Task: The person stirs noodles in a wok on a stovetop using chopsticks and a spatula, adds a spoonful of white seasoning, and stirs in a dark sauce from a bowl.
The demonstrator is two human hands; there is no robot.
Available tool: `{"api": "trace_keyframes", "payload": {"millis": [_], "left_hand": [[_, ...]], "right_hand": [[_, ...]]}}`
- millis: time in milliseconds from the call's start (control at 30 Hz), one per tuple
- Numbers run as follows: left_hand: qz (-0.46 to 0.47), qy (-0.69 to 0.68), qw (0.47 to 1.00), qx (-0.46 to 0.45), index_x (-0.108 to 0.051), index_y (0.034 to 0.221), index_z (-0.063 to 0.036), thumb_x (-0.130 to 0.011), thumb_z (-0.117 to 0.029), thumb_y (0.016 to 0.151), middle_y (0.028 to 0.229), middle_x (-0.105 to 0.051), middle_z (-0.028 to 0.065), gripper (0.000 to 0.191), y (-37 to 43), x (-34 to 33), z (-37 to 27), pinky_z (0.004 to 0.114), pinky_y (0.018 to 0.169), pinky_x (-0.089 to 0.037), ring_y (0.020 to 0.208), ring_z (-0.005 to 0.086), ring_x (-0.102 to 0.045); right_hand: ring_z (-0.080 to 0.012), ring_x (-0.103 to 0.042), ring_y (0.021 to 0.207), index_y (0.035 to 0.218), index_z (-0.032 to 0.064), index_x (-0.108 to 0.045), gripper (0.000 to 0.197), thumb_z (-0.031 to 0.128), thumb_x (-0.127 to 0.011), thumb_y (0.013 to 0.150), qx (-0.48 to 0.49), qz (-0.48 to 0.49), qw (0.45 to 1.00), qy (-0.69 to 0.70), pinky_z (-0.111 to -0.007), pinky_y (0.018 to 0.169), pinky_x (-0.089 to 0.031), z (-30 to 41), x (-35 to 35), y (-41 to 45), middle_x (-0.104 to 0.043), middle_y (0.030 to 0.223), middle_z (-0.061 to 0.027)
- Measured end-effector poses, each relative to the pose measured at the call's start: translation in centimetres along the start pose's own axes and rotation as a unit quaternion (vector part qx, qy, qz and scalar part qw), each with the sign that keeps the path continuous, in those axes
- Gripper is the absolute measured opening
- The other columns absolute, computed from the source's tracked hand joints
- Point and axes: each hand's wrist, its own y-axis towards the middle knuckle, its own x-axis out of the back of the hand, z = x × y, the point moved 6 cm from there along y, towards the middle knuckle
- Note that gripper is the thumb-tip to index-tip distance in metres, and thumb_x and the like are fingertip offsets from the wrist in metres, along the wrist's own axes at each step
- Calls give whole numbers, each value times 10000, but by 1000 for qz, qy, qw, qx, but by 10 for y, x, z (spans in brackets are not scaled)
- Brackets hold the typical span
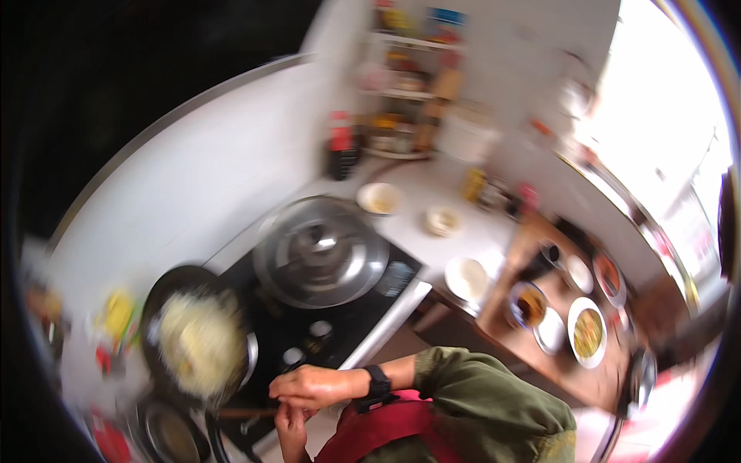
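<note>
The view is blurred by motion. My right hand point(315, 386), with a black watch on its wrist, is over the front of the black glass cooktop point(359, 341). Just below it and touching it is my left hand point(291, 428), whose fingers are at the end of a wooden handle point(246, 413). The handle runs left towards the wok's lower edge; its far end cannot be made out. Left of my hands sits a dark wok point(155, 292) full of pale, shredded-looking food point(202, 344). My right hand's fingers are curled, and whether they hold anything is hidden.
A large pan with a domed lid point(321, 254) stands on the rear burner. Behind it are bowls point(379, 198), a red-capped bottle point(343, 144) and a seasoning rack point(399, 92). At right, a wooden table point(503, 324) bears several dishes. Another pan point(171, 434) lies lower left.
</note>
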Motion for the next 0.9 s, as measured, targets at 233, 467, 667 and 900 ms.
{"api": "trace_keyframes", "payload": {"millis": [233, 467, 667, 900], "left_hand": [[246, -71, 966, 27, -530, 976, 20, -532, -281, 900, 851, -570, 45, 311, 51, -126, 3, 243, 617, -483, 698, 118, -560], [474, 44, 878, 53, -538, 1046, 2, -478, -215, 927, 845, -603, 58, 254, 37, -293, 32, 245, 636, -504, 713, 115, -586], [540, 123, 829, 82, -549, 1063, 3, -449, -122, 923, 916, -605, 66, 213, 2, -445, 104, 252, 646, -519, 742, 118, -585], [523, 152, 830, 120, -507, 1146, -14, -486, -152, 911, 965, -563, 60, 273, 13, -580, 154, 230, 582, -512, 699, 108, -567]], "right_hand": [[-338, -576, 828, 992, -23, -517, 196, 89, -534, 831, -176, -156, 966, -109, -378, 693, -475, 14, 76, -102, -567, 927, -165], [-302, -608, 747, 968, -11, -564, 161, 103, -533, 859, -316, -340, 875, -141, -346, 655, -478, 74, 148, -257, -603, 805, -165], [-244, -627, 723, 949, -6, -586, 148, 88, -551, 840, -417, -481, 749, -184, -321, 639, -485, 137, 210, -430, -622, 793, -154], [-255, -614, 644, 897, 8, -603, 107, 51, -582, 801, -448, -458, 704, -308, -313, 572, -487, 167, 250, -545, -615, 767, -131]]}}
